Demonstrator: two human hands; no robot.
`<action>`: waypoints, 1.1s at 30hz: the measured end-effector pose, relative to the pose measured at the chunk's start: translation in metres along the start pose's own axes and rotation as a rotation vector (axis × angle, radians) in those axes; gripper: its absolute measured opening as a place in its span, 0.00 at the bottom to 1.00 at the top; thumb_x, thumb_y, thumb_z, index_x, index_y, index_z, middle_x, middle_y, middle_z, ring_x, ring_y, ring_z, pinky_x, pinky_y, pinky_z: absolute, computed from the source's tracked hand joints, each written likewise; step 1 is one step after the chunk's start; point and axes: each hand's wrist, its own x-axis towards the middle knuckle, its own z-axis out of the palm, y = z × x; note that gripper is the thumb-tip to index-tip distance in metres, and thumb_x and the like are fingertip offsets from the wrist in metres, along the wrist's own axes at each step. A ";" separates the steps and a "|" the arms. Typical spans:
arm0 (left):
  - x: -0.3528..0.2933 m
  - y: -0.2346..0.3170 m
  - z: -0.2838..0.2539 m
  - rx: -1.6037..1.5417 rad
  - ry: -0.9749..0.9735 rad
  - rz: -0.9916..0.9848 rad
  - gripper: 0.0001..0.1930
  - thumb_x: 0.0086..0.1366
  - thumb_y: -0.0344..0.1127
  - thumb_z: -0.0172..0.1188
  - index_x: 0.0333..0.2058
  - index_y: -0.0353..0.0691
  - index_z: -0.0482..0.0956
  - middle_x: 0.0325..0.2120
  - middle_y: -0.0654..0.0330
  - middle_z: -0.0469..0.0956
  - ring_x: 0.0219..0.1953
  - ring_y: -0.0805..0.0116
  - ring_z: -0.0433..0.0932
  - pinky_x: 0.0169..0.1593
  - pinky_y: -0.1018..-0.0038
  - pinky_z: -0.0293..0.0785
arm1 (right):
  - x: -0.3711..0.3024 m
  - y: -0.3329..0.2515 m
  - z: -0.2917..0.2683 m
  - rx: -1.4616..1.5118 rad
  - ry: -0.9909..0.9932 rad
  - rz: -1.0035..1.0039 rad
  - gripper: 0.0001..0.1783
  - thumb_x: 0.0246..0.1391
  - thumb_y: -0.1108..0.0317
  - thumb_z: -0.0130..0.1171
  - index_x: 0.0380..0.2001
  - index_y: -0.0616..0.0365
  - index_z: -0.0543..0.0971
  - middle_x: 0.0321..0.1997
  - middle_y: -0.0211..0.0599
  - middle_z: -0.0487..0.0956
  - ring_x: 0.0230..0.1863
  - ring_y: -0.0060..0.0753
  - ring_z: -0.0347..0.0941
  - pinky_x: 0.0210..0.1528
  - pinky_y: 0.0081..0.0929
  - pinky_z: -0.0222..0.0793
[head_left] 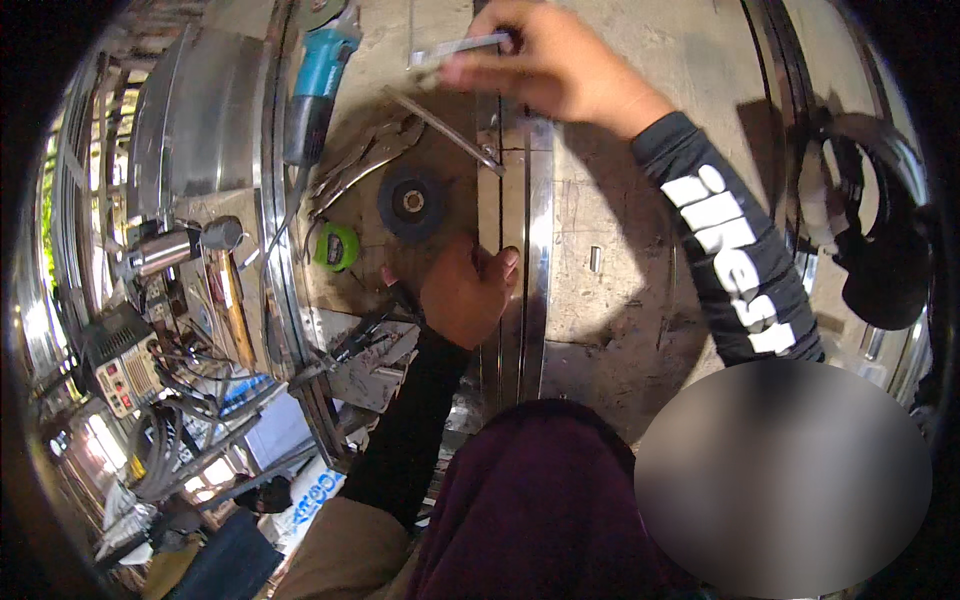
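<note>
My right hand (550,70) reaches over the far part of the worktable, its fingers closed on a light metal L-shaped square (460,47). Nearer, my left hand (465,295) is low beside the long metal channel (512,340), with thumb and a finger spread apart; the other fingers are partly in shadow. Beyond it lies a dark flap disc (412,202) with a metal centre. A thin metal bar (445,130) slants toward the channel, below the square. Locking pliers (365,165) and a green tape measure (336,247) sit left of the disc.
A teal and black angle grinder (322,90) lies far left, its cord trailing nearer. Past a metal rail (280,250) are a hammer (230,300), a boxy machine (125,365) and tangled cables (165,440). Black headgear (880,230) lies far right. A blurred patch covers the lower right.
</note>
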 end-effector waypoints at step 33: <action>0.151 0.071 -0.145 0.814 0.006 1.434 0.20 0.72 0.50 0.63 0.47 0.38 0.79 0.45 0.51 0.80 0.51 0.47 0.77 0.57 0.55 0.74 | -0.371 -0.151 0.058 -0.434 0.550 0.863 0.12 0.73 0.67 0.55 0.43 0.65 0.83 0.38 0.53 0.79 0.42 0.57 0.75 0.47 0.46 0.69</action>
